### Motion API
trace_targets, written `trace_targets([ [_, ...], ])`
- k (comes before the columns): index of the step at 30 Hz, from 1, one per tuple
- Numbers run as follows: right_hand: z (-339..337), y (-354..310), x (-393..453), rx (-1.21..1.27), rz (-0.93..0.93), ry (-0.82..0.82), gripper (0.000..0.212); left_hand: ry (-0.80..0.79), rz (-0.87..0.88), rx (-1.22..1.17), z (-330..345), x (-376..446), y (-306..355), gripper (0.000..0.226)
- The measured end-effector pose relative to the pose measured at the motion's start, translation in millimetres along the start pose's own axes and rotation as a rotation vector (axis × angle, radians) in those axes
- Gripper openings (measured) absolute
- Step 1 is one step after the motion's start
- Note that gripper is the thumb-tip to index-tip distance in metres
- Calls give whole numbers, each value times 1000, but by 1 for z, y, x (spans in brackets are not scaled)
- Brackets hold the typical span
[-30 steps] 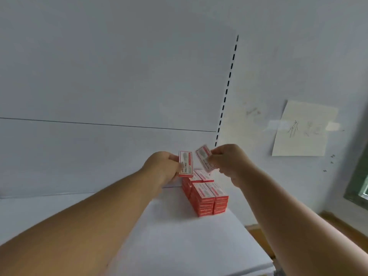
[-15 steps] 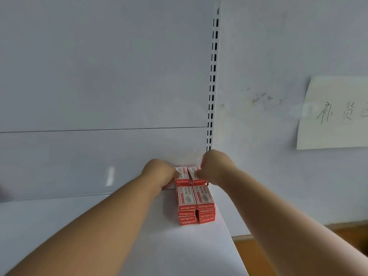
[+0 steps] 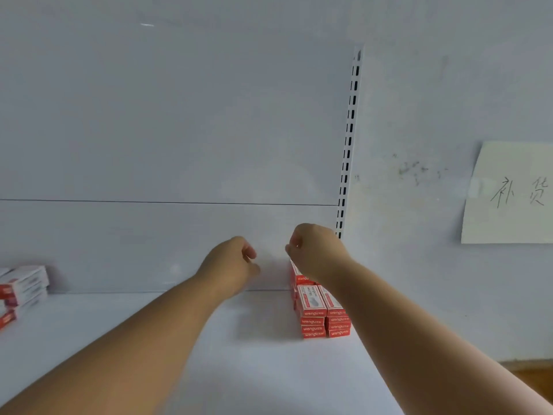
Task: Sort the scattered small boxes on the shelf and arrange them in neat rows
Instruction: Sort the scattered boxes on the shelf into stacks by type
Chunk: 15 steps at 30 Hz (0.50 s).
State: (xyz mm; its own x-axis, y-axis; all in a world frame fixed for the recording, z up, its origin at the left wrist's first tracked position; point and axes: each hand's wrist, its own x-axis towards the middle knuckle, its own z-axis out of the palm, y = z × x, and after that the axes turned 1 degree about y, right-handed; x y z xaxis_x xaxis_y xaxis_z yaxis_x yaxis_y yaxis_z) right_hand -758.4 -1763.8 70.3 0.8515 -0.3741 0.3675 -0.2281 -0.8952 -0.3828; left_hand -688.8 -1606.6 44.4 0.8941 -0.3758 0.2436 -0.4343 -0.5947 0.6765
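Observation:
Small red and white boxes stand in neat stacks (image 3: 321, 314) at the right end of the white shelf (image 3: 209, 339), two columns wide against the back panel. My right hand (image 3: 314, 250) hovers just above the rear stack, fingers curled with nothing in them; my forearm hides part of the boxes. To the left of the stacks, clear of them, my left hand (image 3: 232, 263) is loosely curled and holds nothing. Another pile of red and white boxes (image 3: 21, 290) lies at the shelf's far left edge.
A slotted upright rail (image 3: 348, 139) runs up the back panel behind the stacks. On the wall to the right, a taped paper note (image 3: 508, 193) with handwriting. The shelf's right end lies just past the stacks, with brown floor (image 3: 535, 381) below.
Each hand held a box a second ago, pressed them onto the rear stack, and has since let go and lifted off. My left hand has drawn leftward. The view shifted left.

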Motion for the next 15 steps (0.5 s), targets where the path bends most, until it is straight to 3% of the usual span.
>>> trace_targets([
  [2, 7, -23, -11, -13, -36, -18, 15, -34, 61, 81, -22, -13, -17, 16],
  [5, 22, -64, -36, 12, -110, -66, 13, -211, 105, 212, -62, -38, -50, 16],
  [8, 45, -107, -64, 16, -182, -206, 11, -350, 124, 308, -99, -63, -89, 17],
  [12, 75, -146, -95, -101, -207, -419, 32, -456, 133, 397, -134, -89, -133, 23],
  [15, 89, -158, -108, -218, -173, -434, 42, -479, 162, 356, -145, -100, -149, 33],
])
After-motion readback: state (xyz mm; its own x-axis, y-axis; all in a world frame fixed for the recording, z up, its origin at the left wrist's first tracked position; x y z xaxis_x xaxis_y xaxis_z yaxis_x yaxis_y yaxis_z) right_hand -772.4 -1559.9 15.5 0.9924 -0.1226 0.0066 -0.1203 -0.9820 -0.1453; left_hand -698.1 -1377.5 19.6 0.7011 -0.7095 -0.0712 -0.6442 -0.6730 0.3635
